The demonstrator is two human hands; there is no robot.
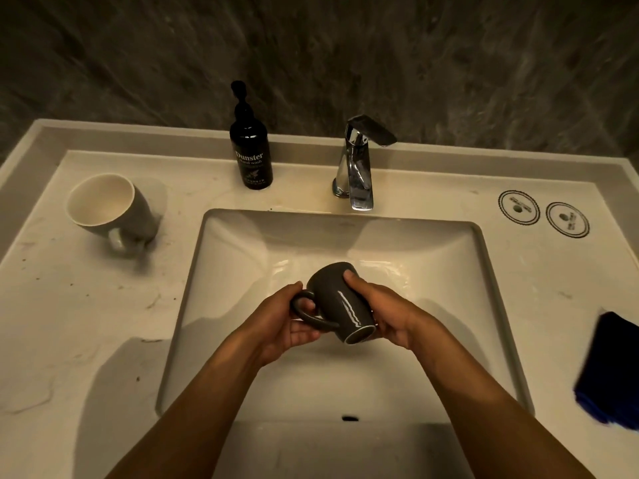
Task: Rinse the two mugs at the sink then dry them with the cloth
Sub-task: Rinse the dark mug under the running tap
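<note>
Over the white sink basin (242,257) I hold a dark grey mug (337,300) tipped on its side, its base rim turned toward me. My left hand (288,326) grips its handle. My right hand (383,312) wraps the mug's body from the right. A second grey mug (110,209) with a cream inside stands upright on the counter at the left, handle toward me. A dark blue cloth (612,368) lies on the counter at the right edge. The chrome tap (358,167) stands behind the basin; I see no water running.
A black hand-wash pump bottle (250,146) stands behind the basin, left of the tap. Two round printed stickers (543,214) mark the counter at the back right. A dark stone wall rises behind the counter. The overflow slot (349,418) sits in the basin's near wall.
</note>
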